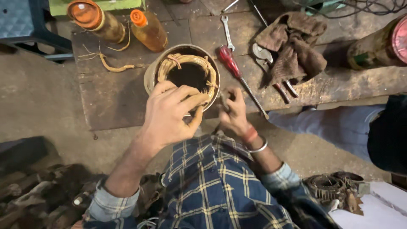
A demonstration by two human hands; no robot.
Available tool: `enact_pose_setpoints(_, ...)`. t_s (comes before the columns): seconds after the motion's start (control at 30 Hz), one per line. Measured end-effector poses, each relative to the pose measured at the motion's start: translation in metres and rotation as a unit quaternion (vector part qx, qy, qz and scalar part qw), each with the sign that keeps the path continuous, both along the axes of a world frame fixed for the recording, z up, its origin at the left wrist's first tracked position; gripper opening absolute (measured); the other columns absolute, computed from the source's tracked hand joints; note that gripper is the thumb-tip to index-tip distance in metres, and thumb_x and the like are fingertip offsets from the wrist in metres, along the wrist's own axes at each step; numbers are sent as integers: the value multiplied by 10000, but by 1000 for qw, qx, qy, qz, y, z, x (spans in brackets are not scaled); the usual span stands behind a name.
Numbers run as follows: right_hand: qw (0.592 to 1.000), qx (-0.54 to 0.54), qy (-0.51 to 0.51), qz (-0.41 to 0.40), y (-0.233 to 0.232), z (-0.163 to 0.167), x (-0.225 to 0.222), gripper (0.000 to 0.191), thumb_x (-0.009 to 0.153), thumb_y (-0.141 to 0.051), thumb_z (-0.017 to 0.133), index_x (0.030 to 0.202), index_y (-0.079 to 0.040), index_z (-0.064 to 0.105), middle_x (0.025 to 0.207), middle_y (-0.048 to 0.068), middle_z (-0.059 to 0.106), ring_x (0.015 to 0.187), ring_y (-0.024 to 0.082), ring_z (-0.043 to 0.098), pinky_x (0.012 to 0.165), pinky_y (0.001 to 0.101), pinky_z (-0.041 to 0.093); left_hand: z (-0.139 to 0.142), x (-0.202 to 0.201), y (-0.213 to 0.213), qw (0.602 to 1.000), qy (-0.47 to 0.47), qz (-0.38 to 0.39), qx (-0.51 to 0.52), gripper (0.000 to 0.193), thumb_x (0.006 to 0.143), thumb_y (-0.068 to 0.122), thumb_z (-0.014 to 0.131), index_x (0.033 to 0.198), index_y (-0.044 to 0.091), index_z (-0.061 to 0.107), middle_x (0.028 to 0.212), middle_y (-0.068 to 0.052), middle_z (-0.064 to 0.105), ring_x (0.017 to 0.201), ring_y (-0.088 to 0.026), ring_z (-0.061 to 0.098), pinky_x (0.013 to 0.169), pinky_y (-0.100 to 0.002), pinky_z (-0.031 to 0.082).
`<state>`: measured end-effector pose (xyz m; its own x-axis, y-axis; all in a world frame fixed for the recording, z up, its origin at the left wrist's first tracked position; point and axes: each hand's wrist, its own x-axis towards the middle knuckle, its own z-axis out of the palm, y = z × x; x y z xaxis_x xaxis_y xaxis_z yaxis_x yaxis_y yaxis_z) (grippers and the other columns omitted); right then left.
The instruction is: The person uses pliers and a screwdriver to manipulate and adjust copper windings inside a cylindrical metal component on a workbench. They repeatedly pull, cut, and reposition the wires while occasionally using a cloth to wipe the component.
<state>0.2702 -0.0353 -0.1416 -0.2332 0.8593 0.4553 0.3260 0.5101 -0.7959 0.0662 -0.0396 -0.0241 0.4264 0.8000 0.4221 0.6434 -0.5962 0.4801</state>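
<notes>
- Copper-wound motor stator [182,74], a round metal shell with tan tied coils around its inner rim, stands on the worn wooden bench [110,97] near its front edge, just ahead of the person's chest.
- Left hand [169,114] rests over the stator's near rim, fingers curled and pressed together on the winding, thumb tucked beneath at the shell's edge.
- Right hand [233,112] sits just right of the stator, fingers bunched into a loose fist; whether it pinches anything I cannot tell, since the fingertips are blurred.
- Red-handled screwdriver [237,76] lies diagonally on the bench beside the stator, its shaft running toward the front edge, close above the right hand.
- Open-ended spanner [227,32] lies behind the screwdriver handle.
- Brown rag [292,46] is heaped to the right, draped partly over pliers [271,68] whose red grips stick out below it.
- 2 amber bottles with orange caps lie at the back left: a larger bottle [99,21] and a smaller bottle [148,29], near each other.
- Length of tan cord [112,65] curls on the bench in front of the bottles.
- Dirty cylindrical can [377,46] lies at the far right.
- Another person's leg [335,123] in light trousers shows at the right, below the bench edge.
</notes>
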Motion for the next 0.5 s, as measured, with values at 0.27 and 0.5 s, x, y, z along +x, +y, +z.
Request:
enact_pose_setpoints(0.27, 861, -449, 233, -50, -63, 19, 38, 381, 722, 148, 455, 1004, 52, 693, 1205, 103, 699, 884, 172, 642, 736, 281, 523, 4, 16, -8, 996, 74, 45, 23, 147, 852, 154, 768, 997, 172, 754, 912, 4, 664, 821, -231, 634, 878, -396, 486)
enact_pose_setpoints(0.5, 862, -430, 261, 63, -59, 36, 44, 694, 649, 145, 435, 1303, 12, 627, 1355, 64, 663, 1170, 166, 659, 960, 303, 552, 13, 22, -7, 963, 268, 0, 14, 291, 802, 201, 668, 1080, 141, 732, 884, -22, 611, 830, -212, 645, 768, -392, 489)
